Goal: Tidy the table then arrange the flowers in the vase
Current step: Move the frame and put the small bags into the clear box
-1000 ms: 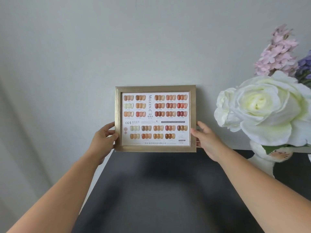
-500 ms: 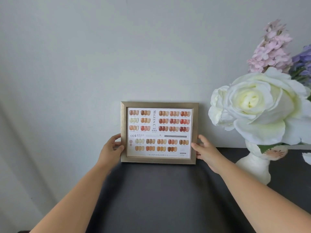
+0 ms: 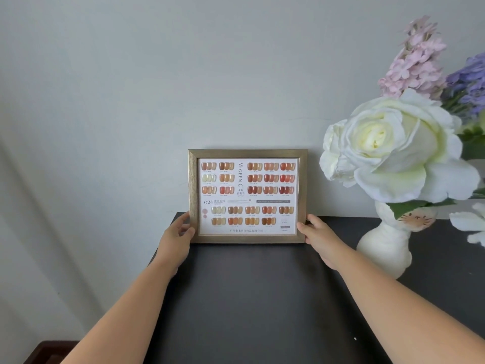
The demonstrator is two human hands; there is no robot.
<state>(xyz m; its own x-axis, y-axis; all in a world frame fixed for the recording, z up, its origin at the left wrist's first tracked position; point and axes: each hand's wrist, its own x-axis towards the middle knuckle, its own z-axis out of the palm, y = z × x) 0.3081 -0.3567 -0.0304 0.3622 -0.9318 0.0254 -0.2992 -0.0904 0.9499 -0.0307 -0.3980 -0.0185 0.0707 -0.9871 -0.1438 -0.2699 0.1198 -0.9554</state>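
A gold picture frame with a nail-colour chart stands upright at the back of the black table, against the wall. My left hand grips its lower left edge and my right hand grips its lower right edge. To the right stands a white vase with a cat face. It holds a large white rose, a pink flower spike and a purple flower.
A pale wall runs behind the table. The table's left edge falls away beside my left forearm, with a dark brown surface lower down at the bottom left. A white petal shows at the right edge.
Both hands have lowered the frame from in front of the wall until its bottom edge rests on the table's back. The grip on both sides is unchanged.
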